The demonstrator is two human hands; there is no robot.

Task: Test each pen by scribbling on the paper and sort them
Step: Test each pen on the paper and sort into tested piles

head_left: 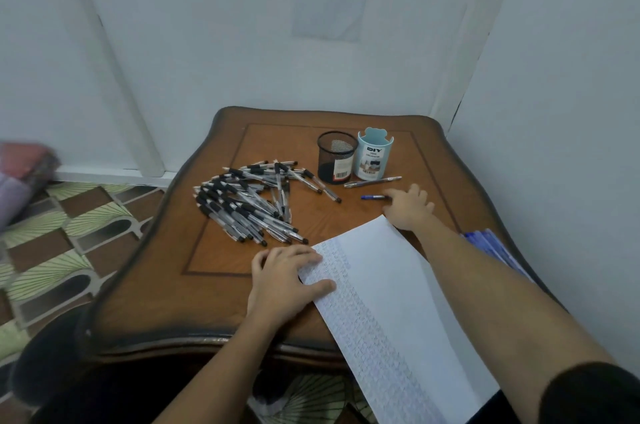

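Note:
A heap of several black-grip pens [249,202] lies on the left half of the wooden table [221,285]. A sheet of paper [391,299] covered in scribbles runs from the table's middle over its near edge. My left hand [287,280] rests flat on the paper's left edge. My right hand [408,207] reaches past the paper's far corner, its fingertips touching the end of a blue pen [372,197] lying on the table. Another pen [372,182] lies just beyond, in front of the cups.
A black mesh pen cup [336,157] and a light blue pen cup [374,155] stand side by side at the back of the table. A bundle of blue pens [491,247] lies at the right edge. White walls close in behind and to the right.

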